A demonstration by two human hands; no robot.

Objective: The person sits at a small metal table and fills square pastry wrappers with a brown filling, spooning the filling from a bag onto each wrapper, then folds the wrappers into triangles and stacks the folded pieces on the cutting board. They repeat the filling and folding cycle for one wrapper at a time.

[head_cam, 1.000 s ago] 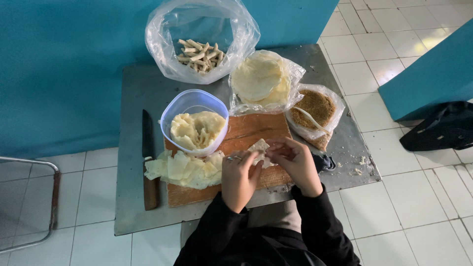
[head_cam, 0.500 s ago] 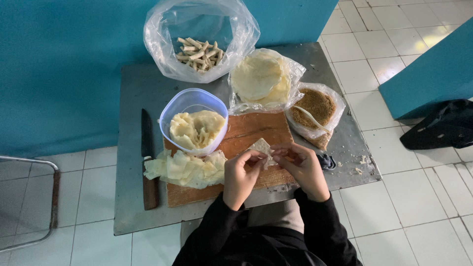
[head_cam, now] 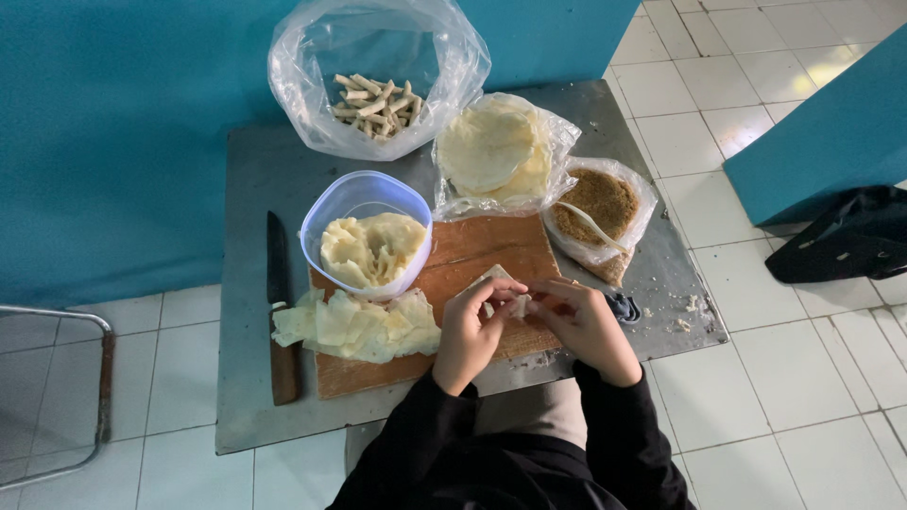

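Ideally both hands, left [head_cam: 470, 331] and right [head_cam: 584, 324], pinching the pale wrapper [head_cam: 499, 291] over the wooden board [head_cam: 472, 255], should fold it snugly, edges tucked evenly, without tearing

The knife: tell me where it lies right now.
In the head view the knife lies flat on the left part of the metal table, blade pointing away, just left of the wooden board and the plastic tub.

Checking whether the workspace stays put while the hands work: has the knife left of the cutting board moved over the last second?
No. The knife lies along the cutting board's left edge as before, blade pointing to the blue wall.
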